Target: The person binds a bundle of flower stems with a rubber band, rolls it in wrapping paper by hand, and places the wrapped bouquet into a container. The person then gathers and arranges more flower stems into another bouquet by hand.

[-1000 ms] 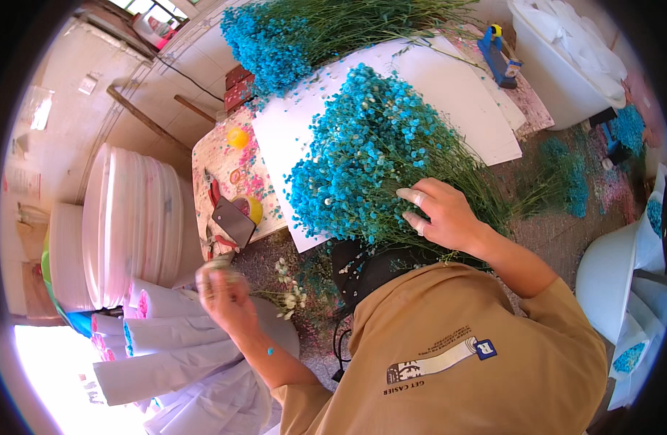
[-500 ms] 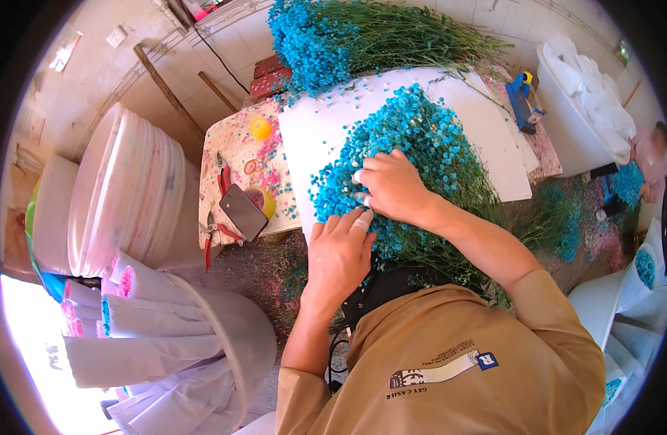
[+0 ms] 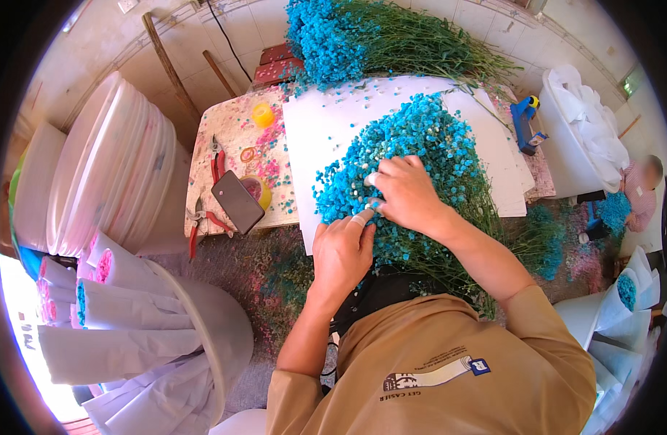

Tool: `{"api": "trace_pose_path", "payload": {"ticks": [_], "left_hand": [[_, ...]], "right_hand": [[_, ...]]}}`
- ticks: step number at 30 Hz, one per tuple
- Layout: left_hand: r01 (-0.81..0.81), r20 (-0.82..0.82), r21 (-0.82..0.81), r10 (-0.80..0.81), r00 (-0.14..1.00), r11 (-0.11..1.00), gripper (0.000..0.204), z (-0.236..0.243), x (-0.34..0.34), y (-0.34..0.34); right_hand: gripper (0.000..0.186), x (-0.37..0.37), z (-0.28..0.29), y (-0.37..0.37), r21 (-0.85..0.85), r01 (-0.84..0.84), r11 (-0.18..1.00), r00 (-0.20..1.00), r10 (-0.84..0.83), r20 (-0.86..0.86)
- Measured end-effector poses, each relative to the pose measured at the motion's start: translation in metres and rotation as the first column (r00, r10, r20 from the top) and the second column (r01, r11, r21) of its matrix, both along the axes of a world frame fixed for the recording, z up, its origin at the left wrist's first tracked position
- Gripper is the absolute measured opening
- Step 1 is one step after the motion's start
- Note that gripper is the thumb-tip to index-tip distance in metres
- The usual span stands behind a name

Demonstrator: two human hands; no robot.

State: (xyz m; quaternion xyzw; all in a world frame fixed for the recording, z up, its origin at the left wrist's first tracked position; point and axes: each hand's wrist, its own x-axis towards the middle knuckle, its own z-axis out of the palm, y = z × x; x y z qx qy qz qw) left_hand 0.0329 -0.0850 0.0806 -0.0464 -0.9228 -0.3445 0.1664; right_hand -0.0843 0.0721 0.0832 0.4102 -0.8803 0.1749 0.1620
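Note:
A big bunch of blue-dyed baby's breath (image 3: 420, 130) lies over white paper sheets (image 3: 315, 138) near the table's front edge, its green stems running to the lower right. My right hand (image 3: 407, 194) is closed in the blossoms, thumb and fingers pinching among the small flower heads. Just to its lower left, my left hand (image 3: 342, 250) has bent fingers pressed on the bunch's near left edge, closed on blossoms there. White tape wraps fingers on both hands. The fingertips almost meet, and what lies exactly between them is partly hidden.
Left on the table lie a phone (image 3: 237, 201), pliers (image 3: 217, 159), a second cutter (image 3: 203, 217) and yellow tape rolls (image 3: 262, 114). A blue tape dispenser (image 3: 525, 125) stands right. More blue flowers (image 3: 326, 43) lie behind. A bucket (image 3: 228, 326) holds wrapped bunches. A person (image 3: 641, 196) is far right.
The view has shifted slightly, so the table sits a little lower. My right fingertips have come closer to my left index finger. Both hands stay in the same part of the bunch.

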Motion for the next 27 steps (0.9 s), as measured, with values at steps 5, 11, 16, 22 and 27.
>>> {"api": "trace_pose_path", "payload": {"ticks": [5,11,16,22,27], "left_hand": [[-0.01,0.011,-0.036,0.011,1.0,0.999,0.024,-0.007,0.01,0.001],[-0.027,0.182,0.26,-0.022,0.983,0.965,0.024,-0.001,0.01,-0.005],[-0.204,0.173,0.431,0.141,0.975,0.879,0.026,0.006,-0.017,-0.008],[-0.062,-0.069,0.225,0.079,0.994,0.972,0.015,0.004,-0.049,-0.009],[-0.013,-0.186,-0.134,-0.012,0.982,0.991,0.011,-0.006,-0.064,-0.004]], "right_hand": [[0.01,-0.016,-0.005,0.003,-0.145,0.079,0.986,0.988,-0.058,0.145],[0.011,0.0,0.012,0.035,-0.513,0.109,0.851,0.827,0.209,0.521],[0.011,-0.004,0.005,0.04,-0.574,0.237,0.784,0.742,0.235,0.628],[0.011,0.004,0.008,0.034,-0.569,0.256,0.781,0.763,0.198,0.615],[0.012,0.014,0.009,0.03,-0.523,0.094,0.847,0.927,0.117,0.357]]}}
